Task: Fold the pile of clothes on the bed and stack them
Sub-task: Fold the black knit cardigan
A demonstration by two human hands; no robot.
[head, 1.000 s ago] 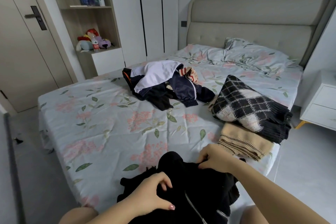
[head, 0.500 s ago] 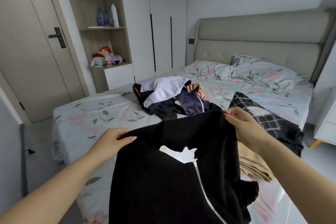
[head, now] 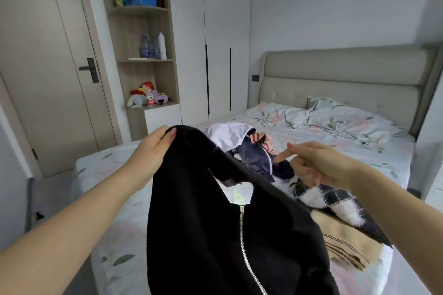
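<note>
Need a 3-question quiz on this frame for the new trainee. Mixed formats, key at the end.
1. Multiple choice: the left hand and right hand are both raised over the bed. Which grips the black zip-up jacket? A) left only B) right only C) both
2. True or false: the unfolded pile of clothes lies on the bed, beyond the hands.
3. Count: how many knits lie at the bed's near right corner?

Key:
1. A; the right hand holds nothing.
2. True.
3. Two: the black-and-white checked knit and the tan knit.
</note>
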